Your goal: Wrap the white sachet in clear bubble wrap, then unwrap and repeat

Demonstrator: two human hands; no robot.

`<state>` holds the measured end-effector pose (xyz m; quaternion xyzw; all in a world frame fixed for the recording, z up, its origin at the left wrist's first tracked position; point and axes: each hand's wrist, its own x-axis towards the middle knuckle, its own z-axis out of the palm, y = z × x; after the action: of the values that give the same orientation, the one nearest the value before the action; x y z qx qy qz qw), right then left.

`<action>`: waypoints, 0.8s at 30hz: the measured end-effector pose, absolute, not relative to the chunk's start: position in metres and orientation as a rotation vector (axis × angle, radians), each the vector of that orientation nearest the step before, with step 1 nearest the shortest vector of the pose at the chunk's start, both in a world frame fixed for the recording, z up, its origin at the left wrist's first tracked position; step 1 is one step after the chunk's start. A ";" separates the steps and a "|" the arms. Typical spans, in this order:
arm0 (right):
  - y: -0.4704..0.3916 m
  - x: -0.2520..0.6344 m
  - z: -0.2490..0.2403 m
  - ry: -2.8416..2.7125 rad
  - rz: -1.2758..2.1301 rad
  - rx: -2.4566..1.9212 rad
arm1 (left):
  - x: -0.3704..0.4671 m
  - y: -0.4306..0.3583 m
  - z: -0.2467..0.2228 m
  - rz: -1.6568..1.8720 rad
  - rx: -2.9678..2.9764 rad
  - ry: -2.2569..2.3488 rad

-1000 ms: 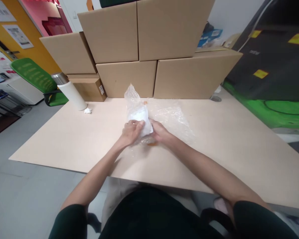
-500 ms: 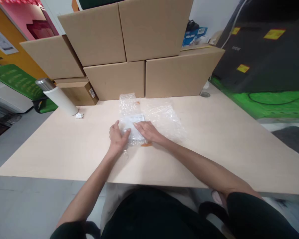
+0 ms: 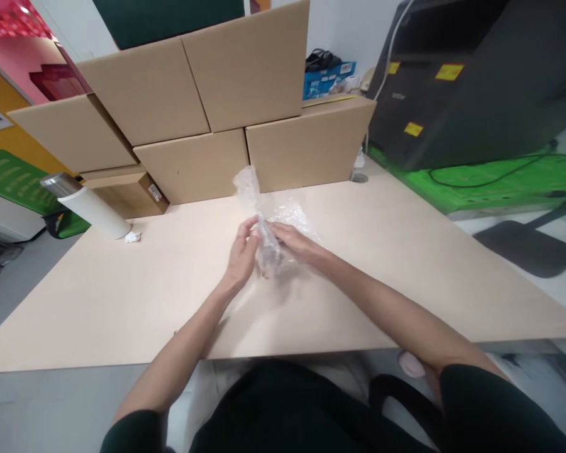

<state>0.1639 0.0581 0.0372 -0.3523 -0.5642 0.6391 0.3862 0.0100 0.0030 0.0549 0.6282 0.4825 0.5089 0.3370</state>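
Note:
Between my two hands a piece of clear bubble wrap [image 3: 270, 255] is tipped up on its edge above the table, with a loose end rising toward the boxes. My left hand [image 3: 243, 250] grips its left side, thumb and fingers closing on the film. My right hand [image 3: 293, 241] holds it from the right, fingertips partly hidden behind the plastic. The flat pale item inside the wrap cannot be made out clearly. More bubble wrap [image 3: 297, 214] lies on the table just beyond my right hand.
Cardboard boxes [image 3: 193, 167] are stacked along the table's [image 3: 136, 302] back edge. A white bottle with a metal cap [image 3: 97, 211] stands at the left, a crumpled white scrap [image 3: 133, 237] beside it. At the right is a large black machine [image 3: 434, 94] on a green surface.
The wrapped flat item was lying on the table under both hands; now it is lifted and turned on edge between them. The view has shifted to the right.

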 end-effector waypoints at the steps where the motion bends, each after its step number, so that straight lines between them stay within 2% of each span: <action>1: 0.060 0.175 0.036 -1.430 1.543 -0.945 | 0.018 0.008 0.051 1.275 1.736 1.264; 5: 0.069 0.218 0.029 -1.481 0.997 -1.218 | 0.047 0.024 0.039 0.944 2.108 1.458; 7: 0.072 0.232 0.023 -1.495 0.837 -1.308 | 0.061 0.028 0.037 0.707 2.214 1.577; 10: 0.076 0.242 0.012 -1.429 0.913 -1.358 | 0.079 0.030 0.035 0.406 2.332 1.699; 13: 0.085 0.241 0.006 -1.302 1.058 -1.387 | 0.090 0.030 0.031 0.281 2.434 1.757; 24: 0.136 0.208 0.027 -1.159 1.328 -1.378 | 0.085 0.029 0.019 0.331 2.586 1.705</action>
<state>0.2077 0.1357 0.0273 -0.5539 -0.4660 0.5339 0.4370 0.0848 0.0291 0.0191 0.8302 0.5471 0.1062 0.0133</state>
